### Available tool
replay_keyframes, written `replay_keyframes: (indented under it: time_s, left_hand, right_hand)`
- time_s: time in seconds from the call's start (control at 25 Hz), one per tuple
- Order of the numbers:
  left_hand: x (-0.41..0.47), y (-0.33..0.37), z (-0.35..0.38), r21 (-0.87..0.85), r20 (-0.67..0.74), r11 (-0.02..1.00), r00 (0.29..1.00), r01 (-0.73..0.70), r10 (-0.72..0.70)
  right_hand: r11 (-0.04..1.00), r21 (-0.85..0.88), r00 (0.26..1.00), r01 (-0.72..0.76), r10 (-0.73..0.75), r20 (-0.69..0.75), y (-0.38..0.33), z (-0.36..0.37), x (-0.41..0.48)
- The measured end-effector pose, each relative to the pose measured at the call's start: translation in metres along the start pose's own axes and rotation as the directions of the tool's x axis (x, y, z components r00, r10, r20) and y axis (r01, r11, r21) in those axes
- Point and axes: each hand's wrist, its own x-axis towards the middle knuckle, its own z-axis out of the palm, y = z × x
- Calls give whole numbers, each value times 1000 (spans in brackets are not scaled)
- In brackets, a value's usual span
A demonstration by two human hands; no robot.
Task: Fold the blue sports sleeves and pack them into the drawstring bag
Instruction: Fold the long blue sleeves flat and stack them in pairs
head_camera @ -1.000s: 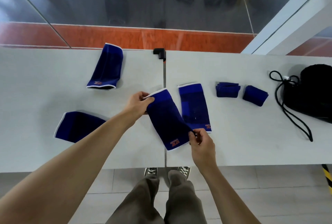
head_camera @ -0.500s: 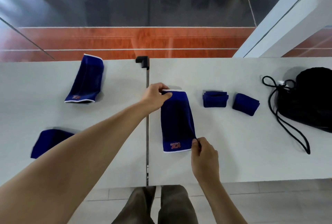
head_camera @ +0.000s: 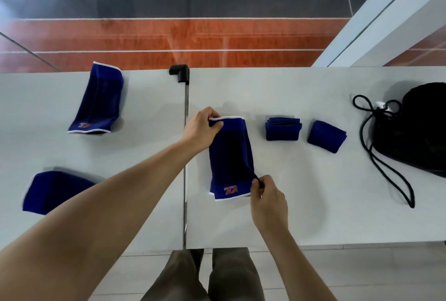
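Note:
A blue sleeve [head_camera: 230, 158] with white trim and an orange logo lies flat on the white table [head_camera: 301, 192], stacked on another sleeve that it hides. My left hand [head_camera: 201, 129] pinches its far left corner. My right hand [head_camera: 266, 195] pinches its near right corner. Two folded blue sleeves [head_camera: 283, 128] [head_camera: 326, 136] sit to the right. Beyond them lies the black drawstring bag [head_camera: 420, 129], its cord [head_camera: 383, 155] trailing over the table. Two unfolded sleeves [head_camera: 97, 101] [head_camera: 54, 190] lie on the left table.
A seam [head_camera: 185, 155] with a black bracket [head_camera: 179, 72] at its far end divides the two white tables. Past the far edge is a drop to an orange and dark floor. A white beam [head_camera: 386, 18] rises at the back right. My legs show below the near edge.
The held sleeve was carried right from its slanted position and laid straight on top of the other flat sleeve. Both hands kept their pinch on its corners.

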Motion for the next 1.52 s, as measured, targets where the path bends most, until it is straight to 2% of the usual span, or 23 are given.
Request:
replay_keyframes:
  time_s: [0.16,0.24,0.44,0.52,0.56,0.6,0.64,0.68,0.72,0.76,0.84,0.88,0.96,1.04,1.08,1.12,1.16,1.2,1.24,1.28,1.36,1.44,1.52]
  left_hand:
    - [-1,8,-5,-1,-5,996,996,-85,85]
    - [2,13,-9,-32,-2,994,994,-106,106]
    - [3,34,-23,-324,117,934,986,148,-115]
    - [2,36,-29,-367,164,913,979,176,-123]
    - [1,38,-32,-389,169,906,979,169,-110]
    - [-1,39,-34,-376,159,916,984,139,-84]
    - [-2,40,-38,-333,134,937,989,103,-61]
    - [-4,43,-41,-303,114,949,992,86,-54]
    - [-7,46,-44,-329,126,938,990,108,-70]
    - [-11,50,-47,-413,191,892,975,183,-112]
    - [-22,57,-52,-577,403,708,896,408,-188]
    - [-27,57,-52,-578,465,676,865,458,-189]
    - [-35,51,-45,-469,470,790,869,396,-156]
    - [-42,45,-37,-406,352,871,927,275,-128]
    - [-43,43,-34,-433,292,864,947,257,-136]
    - [-45,41,-33,-487,259,833,954,263,-150]
    - [-48,41,-34,-559,259,779,953,283,-160]
    - [-50,40,-36,-623,285,716,944,313,-165]
    - [-53,39,-37,-670,328,651,929,358,-173]
    - [-57,39,-39,-697,372,593,910,403,-182]
    - [-61,40,-40,-714,417,528,885,459,-206]
    - [-58,37,-40,-695,397,552,886,461,-240]
    - [-49,35,-40,-644,358,618,891,451,-278]
  right_hand:
    - [998,51,1000,-29,30,-2,-3,-6,1]
    - [989,148,999,-14,18,-27,-3,-11,0]
    - [863,505,995,27,24,-94,-10,-25,-7]
    - [828,559,998,40,-3,-66,-15,-29,-12]
    - [847,525,996,80,-43,-81,-18,-31,-15]
    - [892,415,981,178,-126,-150,-20,-31,-18]
    - [922,218,933,319,-265,-245,-21,-30,-22]
    - [891,-9,848,454,-435,-303,-21,-25,-24]
    - [812,-193,750,551,-584,-311,-21,-20,-27]
    - [738,-311,680,599,-674,-289,-22,-15,-29]
    - [659,-409,621,632,-746,-241,-25,-4,-34]
    - [643,-423,618,639,-756,-215,-26,1,-35]
    - [603,-437,602,668,-782,-161,-28,9,-38]
    - [606,-379,612,700,-782,-119,-27,13,-42]
    - [672,-285,667,684,-734,-129,-27,11,-45]
    - [785,-136,767,604,-619,-166,-29,7,-47]
    - [889,71,880,451,-431,-198,-31,1,-47]
    - [915,305,961,262,-218,-170,-33,-4,-45]
    - [856,510,996,89,-68,-59,-35,-8,-41]
    - [755,655,997,-39,-15,77,-36,-8,-36]
    - [589,785,966,-191,-30,258,-35,-6,-26]
    - [578,789,962,-210,-23,273,-33,-6,-22]
    - [647,736,974,-198,44,224,-25,-7,-23]
